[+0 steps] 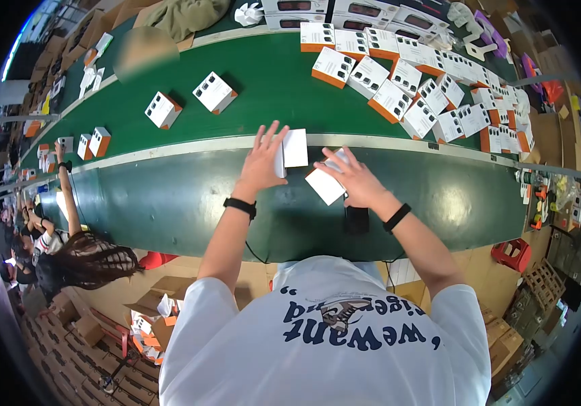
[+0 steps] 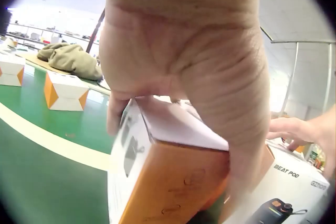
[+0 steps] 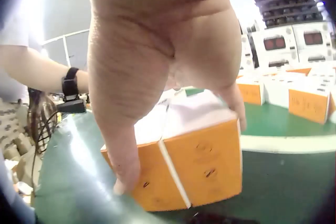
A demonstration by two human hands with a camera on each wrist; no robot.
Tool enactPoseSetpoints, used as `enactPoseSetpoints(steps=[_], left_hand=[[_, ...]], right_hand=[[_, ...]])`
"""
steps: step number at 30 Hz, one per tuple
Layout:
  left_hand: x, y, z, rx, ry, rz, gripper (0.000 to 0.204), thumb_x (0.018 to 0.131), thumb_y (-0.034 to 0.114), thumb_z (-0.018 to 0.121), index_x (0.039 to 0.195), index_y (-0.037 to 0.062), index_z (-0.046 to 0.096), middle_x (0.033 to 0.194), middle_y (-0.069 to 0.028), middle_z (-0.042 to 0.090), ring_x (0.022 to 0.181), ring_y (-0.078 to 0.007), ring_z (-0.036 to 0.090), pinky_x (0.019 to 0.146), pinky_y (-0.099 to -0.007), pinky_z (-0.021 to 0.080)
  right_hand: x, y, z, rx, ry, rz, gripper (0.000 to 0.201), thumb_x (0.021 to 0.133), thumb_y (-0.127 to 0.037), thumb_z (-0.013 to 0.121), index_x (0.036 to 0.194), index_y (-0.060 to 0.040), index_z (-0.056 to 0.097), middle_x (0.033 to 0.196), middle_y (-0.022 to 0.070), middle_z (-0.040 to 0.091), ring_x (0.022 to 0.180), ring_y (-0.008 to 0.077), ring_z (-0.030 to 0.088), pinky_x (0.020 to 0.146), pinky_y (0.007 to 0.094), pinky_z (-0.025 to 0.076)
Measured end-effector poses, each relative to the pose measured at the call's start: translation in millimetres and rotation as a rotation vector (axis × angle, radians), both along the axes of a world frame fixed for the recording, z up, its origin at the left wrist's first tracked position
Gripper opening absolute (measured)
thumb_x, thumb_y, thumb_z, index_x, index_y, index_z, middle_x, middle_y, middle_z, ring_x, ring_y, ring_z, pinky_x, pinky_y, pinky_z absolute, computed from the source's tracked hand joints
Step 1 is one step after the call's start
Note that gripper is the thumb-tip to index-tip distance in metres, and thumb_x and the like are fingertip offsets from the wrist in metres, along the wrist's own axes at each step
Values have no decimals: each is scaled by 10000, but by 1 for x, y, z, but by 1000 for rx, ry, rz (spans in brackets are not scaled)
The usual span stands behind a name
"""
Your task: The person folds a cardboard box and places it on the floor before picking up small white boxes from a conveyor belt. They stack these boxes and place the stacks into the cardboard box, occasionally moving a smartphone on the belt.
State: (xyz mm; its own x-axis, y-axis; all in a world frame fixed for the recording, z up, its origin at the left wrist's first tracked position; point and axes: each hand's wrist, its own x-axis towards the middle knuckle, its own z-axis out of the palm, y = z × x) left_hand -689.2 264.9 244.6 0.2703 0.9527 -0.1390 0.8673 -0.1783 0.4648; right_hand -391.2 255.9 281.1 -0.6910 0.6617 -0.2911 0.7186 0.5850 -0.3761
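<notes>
In the head view my left hand (image 1: 261, 162) grips a white box (image 1: 296, 147) from above, fingers spread. The left wrist view shows its orange end (image 2: 173, 182) between thumb and fingers, with a box lettered BEAT POD (image 2: 286, 174) to the right. My right hand (image 1: 357, 181) spans white boxes (image 1: 325, 187) from above, tilted at an angle on the table. In the right wrist view, two orange ends stand side by side (image 3: 205, 163), between the thumb and fingers of that hand. The fingertips are partly hidden.
A green belt (image 1: 263, 95) runs behind the table, with many white and orange boxes (image 1: 392, 100) at its right and a few at its left (image 1: 215, 93). A black object (image 1: 356, 220) lies near my right wrist. Another person (image 1: 81, 260) is at the left.
</notes>
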Motion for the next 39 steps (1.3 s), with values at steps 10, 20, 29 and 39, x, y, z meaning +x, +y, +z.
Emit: enactPoseSetpoints(steps=[10, 20, 29, 39], left_hand=[[13, -8, -11, 21, -35, 7, 1042, 629, 330, 910, 1541, 214, 419, 1518, -97, 495, 1300, -408, 511, 1031, -547, 512], [71, -52, -9, 135, 13, 150, 1142, 586, 492, 955, 1555, 194, 430, 1537, -138, 458, 1371, -439, 436, 1102, -564, 455], [78, -49, -15, 170, 98, 156, 1211, 480, 527, 991, 1522, 185, 478, 1571, -135, 443, 1401, -470, 425, 1085, -562, 489], [74, -51, -17, 196, 89, 149, 1178, 532, 603, 945, 1531, 207, 461, 1563, -99, 452, 1418, -474, 403, 1057, -595, 501]], right_hand=[[-2, -18, -36, 124, -2, -494, 977, 647, -253, 919, 1513, -344, 478, 1548, 58, 383, 1472, 521, 251, 932, 703, 486], [73, 82, -76, 126, 345, -796, 979, 755, -444, 875, 1538, -64, 426, 1641, 249, 316, 1505, 442, 311, 1198, 508, 363], [103, 192, -104, 133, -109, -864, 1116, 695, -322, 924, 1614, -173, 308, 1568, 104, 388, 1369, 380, 497, 1074, 492, 504], [126, 60, -58, -366, 629, -593, 1120, 606, 35, 855, 1581, -135, 331, 1527, 143, 454, 1325, 373, 564, 1080, 434, 503]])
